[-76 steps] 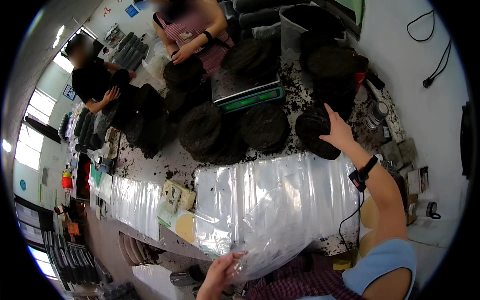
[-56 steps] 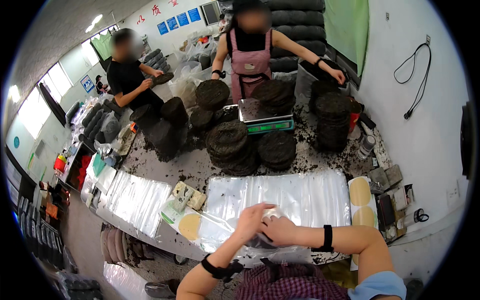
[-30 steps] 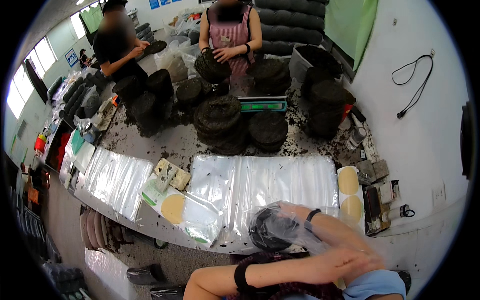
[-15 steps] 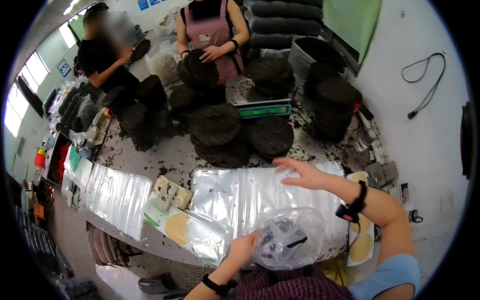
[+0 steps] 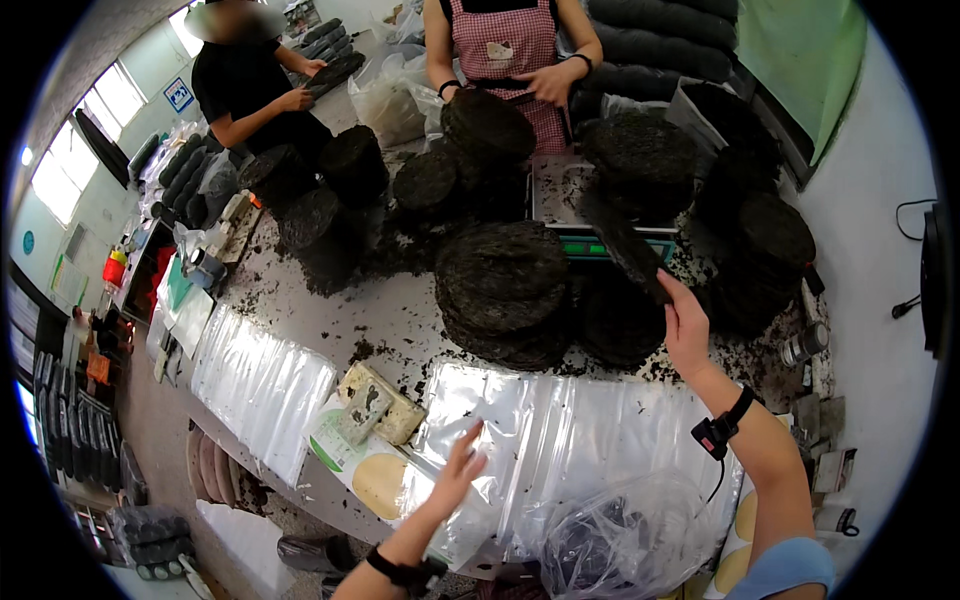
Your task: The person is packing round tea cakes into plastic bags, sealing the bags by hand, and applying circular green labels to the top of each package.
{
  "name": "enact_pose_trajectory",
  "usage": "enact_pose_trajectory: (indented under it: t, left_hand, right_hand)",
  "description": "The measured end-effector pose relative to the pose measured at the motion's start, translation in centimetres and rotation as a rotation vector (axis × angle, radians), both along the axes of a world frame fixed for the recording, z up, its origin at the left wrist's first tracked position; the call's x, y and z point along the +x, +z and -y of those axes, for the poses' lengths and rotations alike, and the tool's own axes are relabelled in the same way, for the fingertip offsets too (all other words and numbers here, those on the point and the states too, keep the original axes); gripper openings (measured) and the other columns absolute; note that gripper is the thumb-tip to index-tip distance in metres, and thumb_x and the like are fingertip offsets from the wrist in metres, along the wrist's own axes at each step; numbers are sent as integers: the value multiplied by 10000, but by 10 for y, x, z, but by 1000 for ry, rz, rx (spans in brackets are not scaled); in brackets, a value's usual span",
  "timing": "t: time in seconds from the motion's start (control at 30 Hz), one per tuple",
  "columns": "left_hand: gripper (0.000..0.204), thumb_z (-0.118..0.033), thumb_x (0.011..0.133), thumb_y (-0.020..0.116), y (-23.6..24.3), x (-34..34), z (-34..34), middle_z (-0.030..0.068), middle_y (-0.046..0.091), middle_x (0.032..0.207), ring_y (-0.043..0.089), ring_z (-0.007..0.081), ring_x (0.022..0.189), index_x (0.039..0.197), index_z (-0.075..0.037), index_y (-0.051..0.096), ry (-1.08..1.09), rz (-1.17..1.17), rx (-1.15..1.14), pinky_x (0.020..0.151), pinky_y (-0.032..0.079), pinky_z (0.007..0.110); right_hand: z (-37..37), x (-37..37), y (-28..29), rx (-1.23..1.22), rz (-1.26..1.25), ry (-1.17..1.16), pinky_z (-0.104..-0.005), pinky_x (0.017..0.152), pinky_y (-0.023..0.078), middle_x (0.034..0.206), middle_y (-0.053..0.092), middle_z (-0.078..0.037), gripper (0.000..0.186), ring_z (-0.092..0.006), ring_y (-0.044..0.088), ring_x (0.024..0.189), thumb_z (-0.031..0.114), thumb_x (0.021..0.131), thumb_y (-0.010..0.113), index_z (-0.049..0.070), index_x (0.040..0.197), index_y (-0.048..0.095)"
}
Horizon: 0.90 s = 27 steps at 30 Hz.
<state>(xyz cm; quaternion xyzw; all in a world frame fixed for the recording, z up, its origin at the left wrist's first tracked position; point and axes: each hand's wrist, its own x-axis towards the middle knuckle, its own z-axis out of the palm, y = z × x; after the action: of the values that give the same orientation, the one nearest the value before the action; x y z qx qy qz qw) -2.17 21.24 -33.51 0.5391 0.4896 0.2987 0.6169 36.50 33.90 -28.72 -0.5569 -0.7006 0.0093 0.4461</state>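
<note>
the right hand (image 5: pixel 686 328) is gripping: its thumb and fingers are pinching the near end of a dark seaweed-like disc (image 5: pixel 628 245), which is showing nearly edge-on. the disc is lying up and to the left of those fingers, its long axis running from the fingertips away from the person and slanting left toward the digital scale (image 5: pixel 560 190). it is crossing in front of the scale's display; whether it is touching the scale cannot be told. the left hand (image 5: pixel 457 482) is holding nothing, its fingers spreading loosely over clear flat bags (image 5: pixel 590 420), well apart from the disc

a crumpled clear bag (image 5: pixel 630 530) is lying on those flat bags toward the person, below and to the right of the left fingers, which are lying nearer to it than the right fingers. the right hand is thus sitting between the two, with the disc beyond it and the crumpled bag on its near side

farther out, a short dark stack (image 5: pixel 618 335) is standing just below the disc, a taller stack (image 5: pixel 500 285) is standing to its left, and another stack (image 5: pixel 645 160) is standing behind it, by the scale's platform. two pale blocks (image 5: pixel 400 415) are resting on the desk (image 5: pixel 285 330) beyond the left hand. across the desk, a co-worker in black (image 5: pixel 240 100) is holding another dark disc (image 5: pixel 335 73)
</note>
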Motion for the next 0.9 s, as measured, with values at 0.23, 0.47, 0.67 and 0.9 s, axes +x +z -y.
enact_pose_trajectory:
  t: [0.23, 0.47, 0.67, 0.9]
  left_hand:
    - [932, -641, 842, 502, 17, -9, -185, 67, 48, 1569, 25, 243, 1442, 1505, -190, 27, 440, 124, -59, 1130, 42, 471]
    - [1159, -645, 712, 673, 32, 11, -265, 94, 57, 1564, 51, 295, 1434, 1503, -189, -41, 502, 28, -181, 1117, 54, 546]
    - [854, -519, 789, 681, 5, 15, -284, 112, 398, 1417, 365, 251, 1309, 1416, -67, 318, 415, 397, -316, 1098, 236, 412]
    - [723, -537, 865, 572, 0, -1, -277, 91, 449, 1386, 422, 244, 1267, 1386, -68, 396, 329, 311, -269, 1074, 320, 400]
  right_hand:
    - [-69, -99, 16, 39, 500, 426, -514, 1116, 230, 1269, 555, -53, 426, -234, 454, 1251, 3, 756, 572, 101, 1170, 598]
    - [-77, -114, -30, -480, -595, 100, -413, 1113, 212, 1477, 245, -194, 1056, -318, 219, 1382, 451, 738, 747, 21, 1464, 112]
    - [-134, -127, -50, -1084, -1233, 350, -409, 1106, 241, 1474, 231, -196, 1225, -287, 243, 1370, 573, 680, 760, -12, 1456, 14]
    - [-149, -131, -66, -1248, -1071, 285, -411, 1103, 242, 1476, 203, -239, 1284, -321, 230, 1377, 632, 622, 761, -62, 1441, 56]
